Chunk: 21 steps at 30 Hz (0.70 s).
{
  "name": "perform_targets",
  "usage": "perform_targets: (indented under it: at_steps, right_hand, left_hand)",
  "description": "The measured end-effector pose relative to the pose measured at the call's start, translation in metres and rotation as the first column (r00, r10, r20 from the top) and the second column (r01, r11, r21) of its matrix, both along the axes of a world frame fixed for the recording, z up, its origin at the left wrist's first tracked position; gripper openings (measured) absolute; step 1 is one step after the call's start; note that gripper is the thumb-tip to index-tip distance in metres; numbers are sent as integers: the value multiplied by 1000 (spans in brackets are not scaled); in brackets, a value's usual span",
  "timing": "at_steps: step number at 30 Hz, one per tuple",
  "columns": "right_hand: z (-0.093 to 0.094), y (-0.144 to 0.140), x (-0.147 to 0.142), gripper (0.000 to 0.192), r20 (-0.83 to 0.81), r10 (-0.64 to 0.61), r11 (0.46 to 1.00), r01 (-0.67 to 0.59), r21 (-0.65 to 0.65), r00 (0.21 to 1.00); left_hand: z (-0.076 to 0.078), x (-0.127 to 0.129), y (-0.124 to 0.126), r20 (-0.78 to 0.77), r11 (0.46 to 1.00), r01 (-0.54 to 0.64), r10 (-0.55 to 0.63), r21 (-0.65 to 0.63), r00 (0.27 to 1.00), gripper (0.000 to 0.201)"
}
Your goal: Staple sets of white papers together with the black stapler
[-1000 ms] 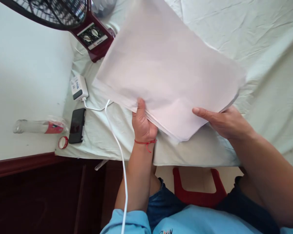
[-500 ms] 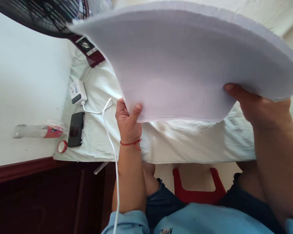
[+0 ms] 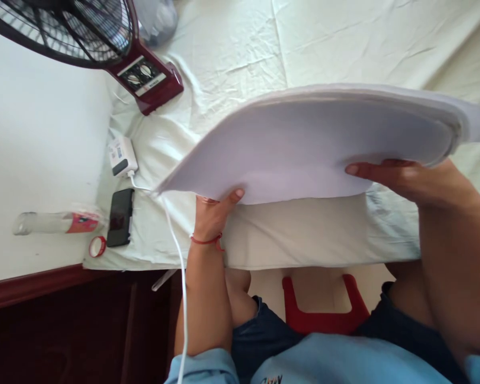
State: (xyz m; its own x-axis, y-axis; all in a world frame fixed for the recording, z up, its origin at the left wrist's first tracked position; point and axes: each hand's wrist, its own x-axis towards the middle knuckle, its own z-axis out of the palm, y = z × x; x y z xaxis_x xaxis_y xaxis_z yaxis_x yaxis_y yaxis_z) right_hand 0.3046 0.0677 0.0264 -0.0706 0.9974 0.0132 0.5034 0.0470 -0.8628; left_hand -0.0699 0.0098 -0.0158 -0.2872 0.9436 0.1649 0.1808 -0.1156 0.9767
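Note:
A stack of large white sheets (image 3: 292,154) is held up above the cloth-covered table, its far edge bowed and showing layers at the right. Whether the sheets are paper cannot be made out. My left hand (image 3: 216,210), with a red string bracelet on the wrist, pinches the near edge, thumb on top and fingers mostly hidden beneath. Farther right, my right hand (image 3: 408,178) is closed on the stack's right part; its thumb lies on the upper face and the other fingers are largely out of sight.
A dark red fan (image 3: 160,85) stands at the back left. Nearer along the wall are a white box (image 3: 122,156) with a white cable (image 3: 176,240), a black phone (image 3: 120,217), a tape roll (image 3: 97,246) and a glass bottle (image 3: 56,223). A red stool (image 3: 328,321) shows below the table edge.
The far edge of the stack has come down and toward me, baring more cloth behind it. Its left corner has dropped beside my left hand. Both hands still hold on.

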Motion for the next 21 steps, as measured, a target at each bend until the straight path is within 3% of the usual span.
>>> perform_targets:
  at_steps: [3, 7, 10, 13, 17, 21]
  right_hand:
    - [-3, 1, 2, 53, 48, -17, 999, 19, -49, 999]
    - [12, 0, -1, 47, 47, -22, 997, 25, -71, 999]
    - [26, -1, -3, 40, -35, 128, 991, -130, -37, 991]
    - [31, -3, -4, 31, -153, 266, 960, -275, -45, 952]
    - [24, -4, -7, 41, -193, 29, 990, -54, -129, 981]
    - [18, -5, -14, 52, -257, -26, 979, -28, -203, 966]
  left_hand:
    - [-1, 3, -2, 36, 1000, -20, 20, 4, 999, 61]
    - [-1, -6, -3, -14, 999, -33, 34, 17, 999, 56]
    - [1, -14, -4, -99, 994, 28, -38, -102, 994, 44]
    - [4, -14, -6, -89, 986, 42, -56, -160, 994, 42]
    - [10, -7, -7, -95, 984, 21, -38, -177, 995, 54]
    - [11, 0, -6, -185, 939, -28, -38, -342, 982, 61]
